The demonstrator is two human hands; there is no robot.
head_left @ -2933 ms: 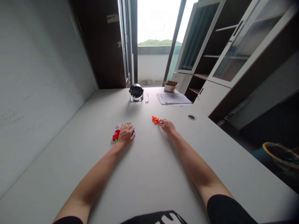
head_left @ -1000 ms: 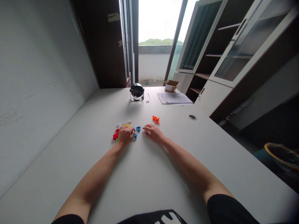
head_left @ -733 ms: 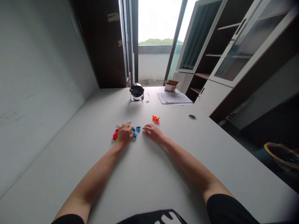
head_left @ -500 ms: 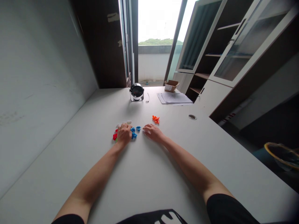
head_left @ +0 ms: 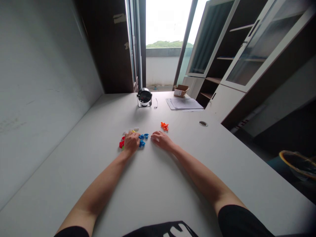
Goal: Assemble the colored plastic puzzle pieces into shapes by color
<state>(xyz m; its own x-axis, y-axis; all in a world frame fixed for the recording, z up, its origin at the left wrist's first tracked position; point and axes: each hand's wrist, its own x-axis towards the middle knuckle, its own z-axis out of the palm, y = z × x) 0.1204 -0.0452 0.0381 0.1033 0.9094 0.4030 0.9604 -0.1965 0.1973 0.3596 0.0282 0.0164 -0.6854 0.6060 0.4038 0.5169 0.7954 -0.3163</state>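
My left hand (head_left: 132,141) is over a loose group of small plastic pieces, its fingers curled downward. What its fingertips hold, if anything, is hidden beneath it. Around it lie red pieces (head_left: 121,144) at the left, a green piece (head_left: 123,147) by the wrist side and pale and yellow pieces (head_left: 134,130) beyond the knuckles. Several blue pieces (head_left: 142,143) are on its right, one close to the thumb side. My right hand (head_left: 161,139) rests on the table with loosely bent, parted fingers and nothing visible in them. Orange pieces (head_left: 164,126) form a small cluster just beyond it.
On the white table (head_left: 148,184) a black round device on a stand (head_left: 144,97) stands towards the back. Papers (head_left: 185,103) and an open cardboard box (head_left: 181,91) are at the back right. A cable hole (head_left: 203,123) lies nearer. A wall (head_left: 49,82) borders the left.
My left hand has shifted very slightly, and a blue piece by its thumb side now sits nearer the rightmost blue one. Yellow now shows beyond the knuckles. My right hand has stayed still.
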